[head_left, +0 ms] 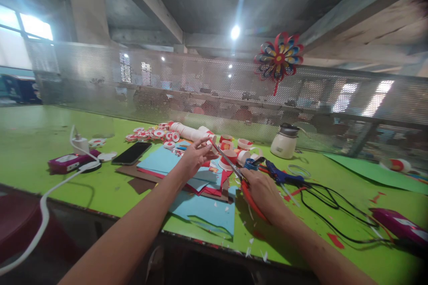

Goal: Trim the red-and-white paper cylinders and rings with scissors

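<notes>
My right hand point(262, 189) is closed around the orange handles of a pair of scissors point(231, 160), whose blades point up and to the left. At their tip, my left hand point(197, 156) has its thumb and fingers drawn together. A bit of red shows by those fingertips, too small to make out. Below the left hand lies a stack of light blue paper point(157, 164) with red and brown sheets under it. A cut light blue sheet point(203, 211) reaches the table's front edge. Paper cups point(228, 160) in red and white stand just beyond the scissors.
A blue glue gun point(282, 173) with a black cord lies right of my right hand. Behind it stands a cream kettle point(284, 141). A phone point(132, 153), red-and-white discs point(147, 134) and a purple power box point(72, 161) sit at left. Paper scraps litter the green table point(110, 191).
</notes>
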Motion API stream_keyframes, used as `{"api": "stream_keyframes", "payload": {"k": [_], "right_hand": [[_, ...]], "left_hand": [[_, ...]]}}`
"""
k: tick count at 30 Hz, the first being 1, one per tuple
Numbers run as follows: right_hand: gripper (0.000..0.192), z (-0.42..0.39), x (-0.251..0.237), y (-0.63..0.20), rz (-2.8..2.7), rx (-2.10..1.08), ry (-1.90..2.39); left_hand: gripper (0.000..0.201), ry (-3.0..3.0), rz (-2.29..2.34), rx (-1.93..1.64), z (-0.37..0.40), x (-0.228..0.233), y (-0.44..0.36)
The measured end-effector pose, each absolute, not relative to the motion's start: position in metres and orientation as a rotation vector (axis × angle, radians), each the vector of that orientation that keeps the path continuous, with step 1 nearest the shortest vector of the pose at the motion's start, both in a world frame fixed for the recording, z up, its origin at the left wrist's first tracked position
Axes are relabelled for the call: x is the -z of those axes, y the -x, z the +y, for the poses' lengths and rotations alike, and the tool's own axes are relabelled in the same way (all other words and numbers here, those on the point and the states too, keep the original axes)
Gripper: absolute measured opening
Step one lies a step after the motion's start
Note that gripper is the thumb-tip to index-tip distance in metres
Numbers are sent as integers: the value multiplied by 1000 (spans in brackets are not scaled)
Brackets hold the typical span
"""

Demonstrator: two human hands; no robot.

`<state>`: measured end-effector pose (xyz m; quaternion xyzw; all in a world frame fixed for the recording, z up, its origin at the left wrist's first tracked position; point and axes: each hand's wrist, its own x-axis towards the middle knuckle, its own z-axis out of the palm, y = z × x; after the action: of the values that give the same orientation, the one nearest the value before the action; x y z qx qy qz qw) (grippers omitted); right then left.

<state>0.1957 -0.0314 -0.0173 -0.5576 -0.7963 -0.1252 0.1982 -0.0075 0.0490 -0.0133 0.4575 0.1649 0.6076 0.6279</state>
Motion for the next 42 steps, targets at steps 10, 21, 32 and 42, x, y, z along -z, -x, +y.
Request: {"api": "stream_keyframes", "payload": {"k": [10, 21, 32, 42], "right_hand": [[24, -32, 17, -196, -2220, 360, 1569], [26, -35, 16, -192, -2209, 323, 1617], [32, -32, 20, -194, -2217, 349, 1586], [34, -31, 19, -194, -2209, 352, 1604]], "left_hand": [[42, -1067, 404, -1377, 50, 14, 8], [40, -1035, 396, -1408, 47, 12, 4], [36, -1017, 399, -1393, 44, 8, 9], [36, -1061, 389, -1410, 47, 12, 8]]}}
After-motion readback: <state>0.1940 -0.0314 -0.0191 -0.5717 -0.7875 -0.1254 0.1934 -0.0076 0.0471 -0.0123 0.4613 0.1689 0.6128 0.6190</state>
